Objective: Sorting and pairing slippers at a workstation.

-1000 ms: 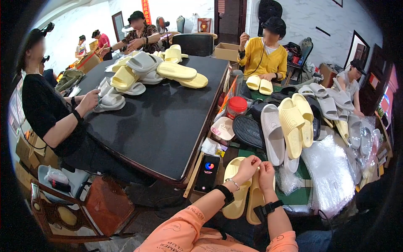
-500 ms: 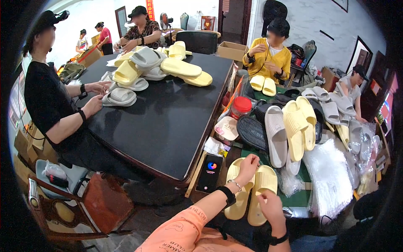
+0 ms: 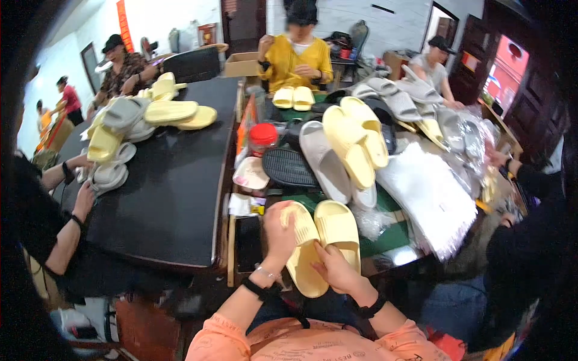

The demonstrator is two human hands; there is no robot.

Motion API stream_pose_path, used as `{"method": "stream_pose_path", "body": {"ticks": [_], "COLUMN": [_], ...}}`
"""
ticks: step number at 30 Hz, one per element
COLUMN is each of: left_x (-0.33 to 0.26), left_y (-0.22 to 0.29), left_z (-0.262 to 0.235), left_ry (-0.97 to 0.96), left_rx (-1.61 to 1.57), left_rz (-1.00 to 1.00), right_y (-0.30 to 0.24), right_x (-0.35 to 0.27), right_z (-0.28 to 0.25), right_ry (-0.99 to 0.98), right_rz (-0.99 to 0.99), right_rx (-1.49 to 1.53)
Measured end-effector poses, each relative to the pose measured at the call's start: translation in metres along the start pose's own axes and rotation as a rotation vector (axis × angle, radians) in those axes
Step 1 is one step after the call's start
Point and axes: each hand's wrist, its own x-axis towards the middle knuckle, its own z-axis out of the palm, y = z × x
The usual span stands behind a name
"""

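the left hand point(image 3: 280, 231) is closed over the upper edge of a yellow slipper point(image 3: 303, 253) and the right hand point(image 3: 333, 269) grips its lower side, just left of its mate point(image 3: 338, 231), so the pair is best kept sole-aligned, clear of the phone point(image 3: 247, 242) left of it.

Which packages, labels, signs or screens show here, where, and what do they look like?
Phone: flat by the left hand, dark rectangular screen.
Cardboard box: far table end, open, brown.
Clear plastic bags: stacked right of the yellow slippers, shiny.
Red banner: back wall, vertical strip.
Red-lidded jar: table middle, round.
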Motion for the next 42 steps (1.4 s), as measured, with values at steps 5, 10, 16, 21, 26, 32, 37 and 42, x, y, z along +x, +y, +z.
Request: {"method": "stream_pose_path", "body": {"ticks": [5,10,16,21,26,32,37,42], "left_x": [-0.017,-0.032,-0.005,0.037,0.075,0.105,0.127,0.159], "left_y": [0.011,-0.017,0.002,0.011,0.001,-0.046,-0.088,-0.11], "left_z": [-0.01,0.002,-0.001,-0.043,-0.106,-0.175,-0.21,-0.239], "left_ry": [0.115,-0.083,-0.168,-0.227,-0.203,0.0,0.257,0.465], "left_rx": [-0.157,-0.128,-0.048,0.007,0.166,0.211,0.11,-0.207], "left_rz": [-0.242,-0.311,-0.131,-0.154,-0.189,-0.401,-0.542,-0.64], "right_y": [-0.018,0.007,0.092,0.157,0.223,0.291,0.355,0.335], "right_x": [-0.013,0.021,0.096,0.153,0.185,0.217,0.219,0.206], "right_z": [-0.059,-0.12,-0.21,-0.271,-0.298,-0.298,-0.272,-0.266], "right_ry": [0.114,0.383,0.554,0.542,0.583,0.664,0.42,0.335], "right_rz": [0.034,-0.016,0.169,0.17,0.167,0.138,0.385,0.388], "right_rx": [-0.219,-0.255,0.139,-0.202,-0.231,-0.244,0.117,0.149]}}
